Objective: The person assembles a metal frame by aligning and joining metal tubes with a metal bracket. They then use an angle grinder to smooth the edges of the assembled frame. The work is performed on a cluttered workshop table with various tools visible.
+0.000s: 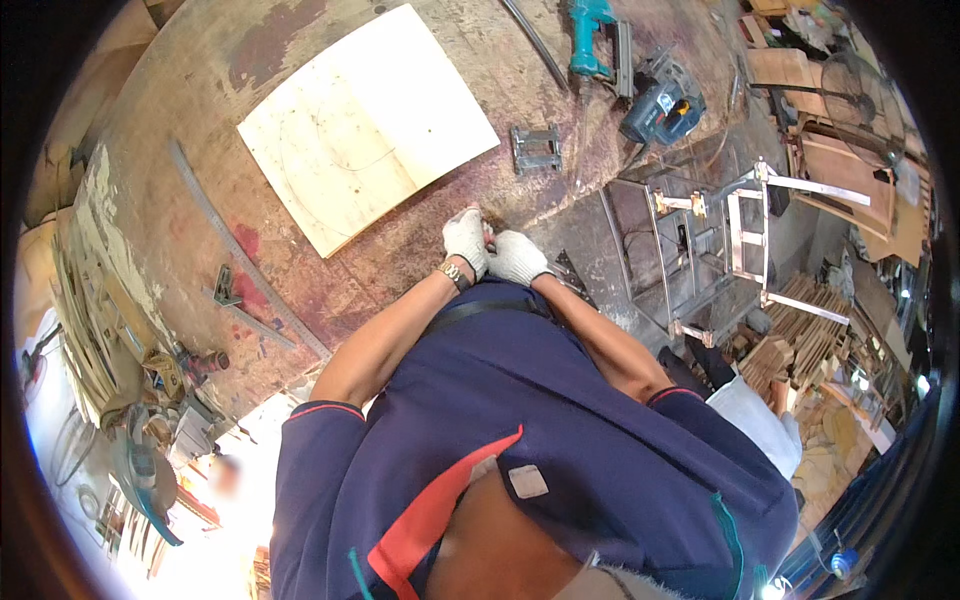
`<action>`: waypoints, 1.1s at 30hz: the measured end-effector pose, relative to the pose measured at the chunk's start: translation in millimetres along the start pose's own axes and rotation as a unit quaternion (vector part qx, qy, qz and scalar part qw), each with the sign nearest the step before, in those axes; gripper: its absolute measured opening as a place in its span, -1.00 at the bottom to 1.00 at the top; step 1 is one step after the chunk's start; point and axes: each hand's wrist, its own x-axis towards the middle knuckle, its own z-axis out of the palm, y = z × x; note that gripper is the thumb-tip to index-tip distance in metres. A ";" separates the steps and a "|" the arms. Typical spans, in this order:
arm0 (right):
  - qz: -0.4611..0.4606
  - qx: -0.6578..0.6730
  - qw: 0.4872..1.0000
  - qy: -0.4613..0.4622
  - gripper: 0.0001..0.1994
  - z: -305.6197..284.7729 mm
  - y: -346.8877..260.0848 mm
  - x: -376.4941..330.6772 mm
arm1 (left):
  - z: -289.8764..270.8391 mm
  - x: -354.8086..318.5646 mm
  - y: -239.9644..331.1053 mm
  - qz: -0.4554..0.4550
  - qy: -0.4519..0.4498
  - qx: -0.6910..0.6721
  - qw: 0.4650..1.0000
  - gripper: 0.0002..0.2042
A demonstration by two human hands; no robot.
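Observation:
My left hand (465,242), in a white knit glove with a gold-coloured watch at the wrist, is closed close to my body at the table's near edge. Beside it, nearly touching, is my gloved right hand (516,258), its fingers curled in as well. A small bit of something reddish shows between the two hands, mostly covered by the gloves, so its kind is hidden. Just beyond them lies a pale plywood sheet (370,130) with faint curved pencil lines on it. The worn brown worktable (330,285) is under the sheet.
A long metal ruler (240,240) and a small square (228,290) lie at left. Toward the far right are a teal nail gun (592,40), a blue jigsaw (662,110) and a metal bracket (536,149). A folding ladder (690,255) stands right of the table.

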 end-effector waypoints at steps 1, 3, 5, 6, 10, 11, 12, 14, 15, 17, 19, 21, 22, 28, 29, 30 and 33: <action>-0.009 0.013 1.000 0.010 -0.55 2.6 6.4 -4.0 | 3.6 -6.8 -2.2 -0.005 0.002 0.006 1.000 -0.69; 0.098 -0.014 0.994 -0.049 -0.57 -3.3 65.6 -112.0 | 33.6 -84.7 -104.0 -0.132 0.009 -0.024 0.991 -0.69; 0.140 -0.040 0.986 -0.086 -0.57 7.2 67.9 -153.0 | 30.1 -127.3 -116.1 -0.178 0.016 -0.031 0.983 -0.69; 0.142 -0.035 0.985 -0.088 -0.57 4.4 65.1 -157.1 | 30.4 -131.4 -116.0 -0.177 0.015 -0.024 0.984 -0.68; 0.153 -0.026 0.984 -0.088 -0.58 3.3 64.0 -163.3 | 27.9 -136.4 -116.5 -0.175 0.000 -0.021 0.984 -0.64; 0.157 -0.026 0.984 -0.086 -0.58 5.5 66.3 -162.4 | 28.1 -135.2 -117.5 -0.173 -0.006 -0.025 0.985 -0.63; 0.162 -0.021 0.984 -0.065 -0.59 -4.5 61.7 -153.2 | 39.7 -137.0 -98.1 -0.188 0.004 -0.007 0.982 -0.61; 0.162 -0.027 0.983 -0.083 -0.58 2.4 60.5 -164.2 | 29.4 -142.6 -107.1 -0.168 -0.009 -0.013 0.986 -0.63; 0.163 -0.035 0.982 -0.089 -0.58 1.8 62.1 -168.8 | 30.7 -149.3 -108.8 -0.164 -0.011 -0.010 0.986 -0.64; 0.176 -0.033 0.982 -0.065 -0.57 4.1 64.0 -151.4 | 29.5 -138.4 -100.5 -0.182 -0.015 -0.015 0.983 -0.69; 0.185 -0.030 0.981 -0.052 -0.57 9.0 62.8 -144.9 | 29.0 -117.6 -98.9 -0.198 -0.019 -0.010 0.980 -0.71; 0.187 -0.045 0.977 -0.092 -0.54 10.2 63.6 -149.1 | 13.7 -116.1 -113.0 -0.200 -0.082 -0.038 0.976 -0.71; 0.190 -0.046 0.976 -0.097 -0.52 10.5 63.2 -149.5 | 7.7 -109.5 -115.6 -0.214 -0.106 -0.061 0.969 -0.70; 0.260 -0.049 0.958 -0.110 -0.37 10.2 83.3 -164.4 | -14.2 -92.5 -78.6 -0.118 -0.164 -0.048 0.978 -0.61; 0.223 -0.041 0.971 -0.076 -0.34 9.2 97.7 -177.0 | -15.1 -94.1 -72.3 -0.089 -0.140 -0.073 0.983 -0.70; 0.242 -0.049 0.965 -0.086 -0.34 2.6 106.4 -190.7 | -23.3 -99.5 -60.5 -0.086 -0.147 -0.038 0.985 -0.72; 0.298 -0.016 0.952 -0.074 -0.33 -32.1 101.7 -239.1 | -63.1 -98.9 -52.8 -0.027 -0.186 0.084 0.979 -0.69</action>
